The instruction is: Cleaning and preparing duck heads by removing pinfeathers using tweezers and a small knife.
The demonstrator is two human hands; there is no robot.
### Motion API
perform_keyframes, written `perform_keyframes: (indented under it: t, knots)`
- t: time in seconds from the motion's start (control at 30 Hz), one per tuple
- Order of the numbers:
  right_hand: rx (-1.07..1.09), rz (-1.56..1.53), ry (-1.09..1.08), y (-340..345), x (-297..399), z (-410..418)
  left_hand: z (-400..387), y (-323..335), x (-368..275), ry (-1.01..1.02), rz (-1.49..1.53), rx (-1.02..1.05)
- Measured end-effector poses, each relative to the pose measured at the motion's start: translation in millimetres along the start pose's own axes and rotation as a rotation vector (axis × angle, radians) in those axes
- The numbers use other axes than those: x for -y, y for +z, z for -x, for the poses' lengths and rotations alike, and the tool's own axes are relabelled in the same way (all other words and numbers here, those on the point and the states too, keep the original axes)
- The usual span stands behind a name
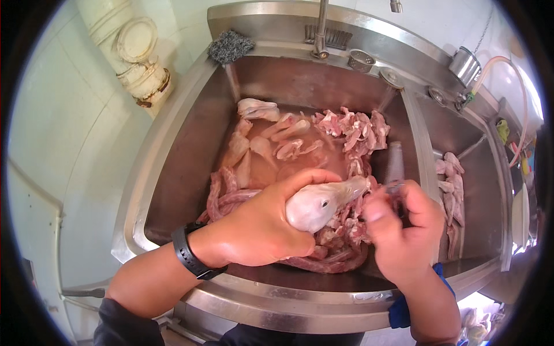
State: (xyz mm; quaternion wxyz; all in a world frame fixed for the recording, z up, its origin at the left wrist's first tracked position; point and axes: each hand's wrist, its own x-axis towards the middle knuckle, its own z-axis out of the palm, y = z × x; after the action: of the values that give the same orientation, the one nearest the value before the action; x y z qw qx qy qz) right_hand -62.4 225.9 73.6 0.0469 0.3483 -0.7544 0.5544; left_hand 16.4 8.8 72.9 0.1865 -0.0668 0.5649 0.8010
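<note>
My left hand [264,225], with a black watch strap at the wrist, grips a plucked duck head [309,207] above the steel sink basin. Its bill points right, towards my right hand [407,229]. The fingers of my right hand are curled around a small dark metal tool [396,194]; motion blur hides its kind. Long skinned necks [329,261] lie in the basin below my hands. Pinkish water holds more duck heads [259,109] and pale pieces of poultry. Bony meat pieces [357,129] are heaped at the basin's back right.
A steel rim [298,298] runs along the front, with a blue cloth [400,311] over it. Plucked poultry pieces [452,190] lie in the right basin. Steel wool [230,46], a brush [335,36], a faucet [320,43] and strainers [362,60] line the back.
</note>
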Motion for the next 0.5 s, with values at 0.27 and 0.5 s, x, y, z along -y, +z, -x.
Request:
perform_keyframes:
  t: [0.27, 0.5]
  knots:
    - [0.119, -0.17, -0.305, 4.9, -3.6, -0.6, -0.8, 2.7, 2.2, 0.088, 0.01, 0.017]
    - [0.194, 0.045, -0.502, 11.3, -7.6, -8.7, 3.0, -1.7, -2.3, -0.152, 0.143, 0.016]
